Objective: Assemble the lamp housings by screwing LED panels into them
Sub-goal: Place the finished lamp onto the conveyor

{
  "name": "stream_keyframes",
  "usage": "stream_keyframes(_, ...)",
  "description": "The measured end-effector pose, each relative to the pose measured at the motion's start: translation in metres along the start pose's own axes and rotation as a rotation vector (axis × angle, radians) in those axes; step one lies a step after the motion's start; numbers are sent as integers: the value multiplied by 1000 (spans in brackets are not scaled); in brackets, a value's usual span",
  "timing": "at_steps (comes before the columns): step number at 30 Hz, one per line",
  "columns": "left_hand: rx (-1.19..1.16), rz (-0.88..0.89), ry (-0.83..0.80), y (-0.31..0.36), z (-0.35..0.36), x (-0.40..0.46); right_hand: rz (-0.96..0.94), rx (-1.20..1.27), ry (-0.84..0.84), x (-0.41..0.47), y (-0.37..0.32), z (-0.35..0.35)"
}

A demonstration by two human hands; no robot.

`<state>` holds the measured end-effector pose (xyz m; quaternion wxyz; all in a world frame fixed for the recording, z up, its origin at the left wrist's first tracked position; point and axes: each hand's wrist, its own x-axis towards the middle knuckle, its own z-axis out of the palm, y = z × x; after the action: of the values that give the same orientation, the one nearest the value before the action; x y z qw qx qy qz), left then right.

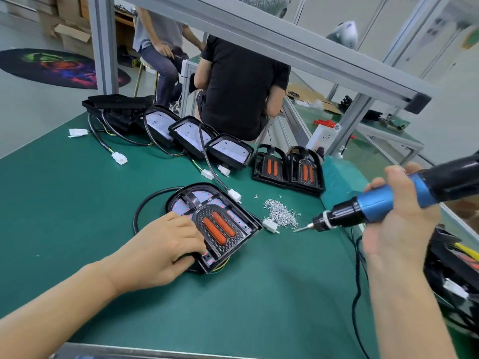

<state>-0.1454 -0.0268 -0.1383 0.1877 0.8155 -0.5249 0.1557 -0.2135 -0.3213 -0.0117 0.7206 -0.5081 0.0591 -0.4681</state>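
Note:
A black lamp housing [228, 216] lies flat on the green mat, with a white LED panel and a black insert with two orange lenses inside it. My left hand [168, 244] rests on its near left edge, fingers curled over the rim. My right hand [399, 218] grips a blue and black electric screwdriver [375, 203] above the mat. Its bit points left at a pile of small silver screws [281, 213] beside the housing. A black cable with a white connector [270, 225] loops round the housing.
Three housings with white LED panels [191, 136] lean in a row at the back, with more black parts at their left. Two black inserts with orange lenses [287, 168] stand to their right. Two people sit behind the bench. An aluminium frame crosses overhead. More parts lie at the right edge [456, 275].

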Motion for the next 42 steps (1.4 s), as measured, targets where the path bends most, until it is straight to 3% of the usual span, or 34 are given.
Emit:
stream_keyframes(4,38,11,97,1,7,-5,130,-238,47,34,2,-31)
stream_keyframes(9,-3,-39,226,3,7,-4,493,-816,-111,61,34,-63)
stream_keyframes(14,-50,-296,371,-6,4,-6,674,-1068,-234,62,72,-74)
stream_keyframes(18,-101,-784,381,-23,9,-9,633,-1393,-313,64,93,-69)
stream_keyframes(20,-123,-915,317,-28,12,-10,597,-1490,-363,65,103,-68)
stream_keyframes(32,-126,-984,241,-30,13,-8,390,-1899,-492,64,121,-61)
stream_keyframes(42,-128,-988,229,-29,12,-8,387,-2060,-468,56,122,-56)
